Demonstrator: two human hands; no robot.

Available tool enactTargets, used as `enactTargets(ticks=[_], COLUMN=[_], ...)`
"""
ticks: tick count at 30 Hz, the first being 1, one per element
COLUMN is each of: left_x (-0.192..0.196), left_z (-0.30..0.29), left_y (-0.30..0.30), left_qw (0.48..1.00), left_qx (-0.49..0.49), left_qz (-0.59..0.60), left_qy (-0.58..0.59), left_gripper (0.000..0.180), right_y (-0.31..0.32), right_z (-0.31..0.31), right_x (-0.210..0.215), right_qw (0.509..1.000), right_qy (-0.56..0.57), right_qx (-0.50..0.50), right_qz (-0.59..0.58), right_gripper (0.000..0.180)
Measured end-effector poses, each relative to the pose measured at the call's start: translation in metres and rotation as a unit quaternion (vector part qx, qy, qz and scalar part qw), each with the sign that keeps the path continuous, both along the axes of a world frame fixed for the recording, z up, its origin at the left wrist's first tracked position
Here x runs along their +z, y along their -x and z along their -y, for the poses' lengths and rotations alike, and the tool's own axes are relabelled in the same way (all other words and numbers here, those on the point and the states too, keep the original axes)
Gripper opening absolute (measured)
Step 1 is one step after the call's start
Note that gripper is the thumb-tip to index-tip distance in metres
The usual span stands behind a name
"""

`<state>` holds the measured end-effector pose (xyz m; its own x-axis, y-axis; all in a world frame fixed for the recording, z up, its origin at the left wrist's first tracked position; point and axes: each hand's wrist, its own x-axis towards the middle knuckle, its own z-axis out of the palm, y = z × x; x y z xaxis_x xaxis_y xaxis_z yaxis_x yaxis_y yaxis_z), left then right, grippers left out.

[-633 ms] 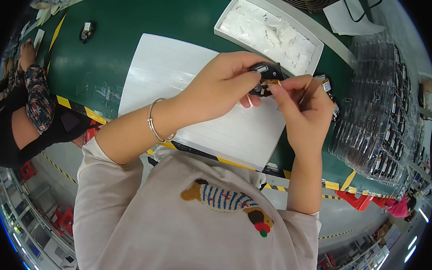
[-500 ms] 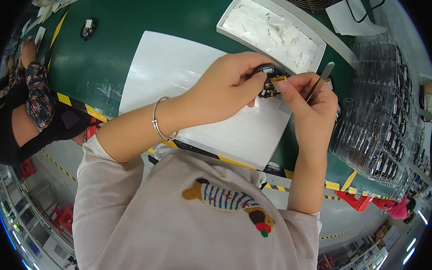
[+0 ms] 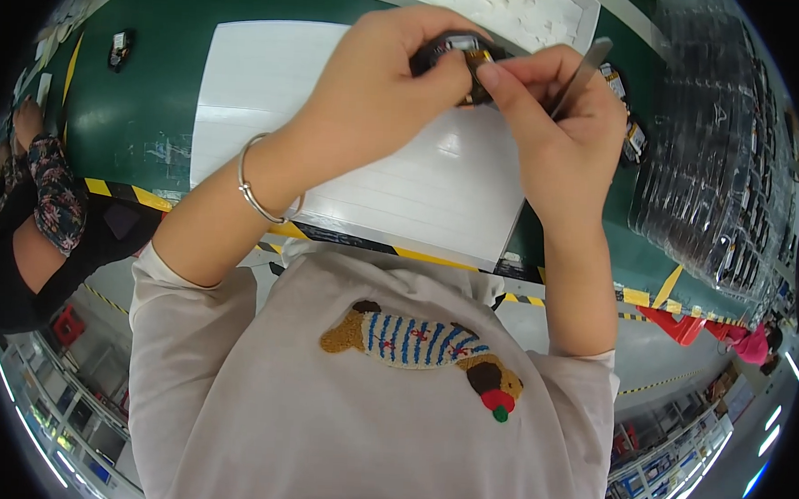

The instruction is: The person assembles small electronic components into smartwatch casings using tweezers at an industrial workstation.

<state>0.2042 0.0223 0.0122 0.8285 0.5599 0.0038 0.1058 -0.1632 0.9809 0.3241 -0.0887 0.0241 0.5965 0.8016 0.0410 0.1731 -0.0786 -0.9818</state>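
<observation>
Counter: green counter (image 3: 147,105), white mat (image 3: 403,178) under my hands
Left hand (image 3: 379,97): closed round small black part (image 3: 453,51), held above the mat
Right hand (image 3: 556,131): pinching the part's edge, metal tweezers (image 3: 584,72) tucked in
Handling: light, rigid, likely delicate; I'd grip its sides

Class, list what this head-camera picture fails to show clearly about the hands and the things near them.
- Small black part: mostly covered by the left hand and right hand.
- Flat metal tool: lower end hidden inside the right hand.
- White tray: cut off by the top edge.
- Stacked clear trays: contents too small and warped to identify.
</observation>
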Motion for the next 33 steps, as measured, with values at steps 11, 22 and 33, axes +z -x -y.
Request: enactTargets(ticks=[11,22,33], left_x=[0.011,-0.013,0.03], left_z=[0.006,-0.019,-0.004], left_y=[-0.001,-0.017,0.017], left_qw=[0.972,0.859,0.981], left_qx=[0.01,-0.157,-0.146], left_qz=[0.015,0.443,-0.069], left_qy=[0.232,-0.202,-0.109], left_gripper=[0.023,0.026,0.033], right_y=[-0.004,-0.013,-0.018], right_z=[0.0,0.001,0.007], right_x=[-0.004,-0.009,0.012], right_qw=[0.989,0.995,0.968], right_qy=[-0.039,0.036,0.045], right_qx=[0.011,0.092,0.137], right_qz=[-0.143,-0.027,-0.206], right_gripper=[0.013,0.01,0.012])
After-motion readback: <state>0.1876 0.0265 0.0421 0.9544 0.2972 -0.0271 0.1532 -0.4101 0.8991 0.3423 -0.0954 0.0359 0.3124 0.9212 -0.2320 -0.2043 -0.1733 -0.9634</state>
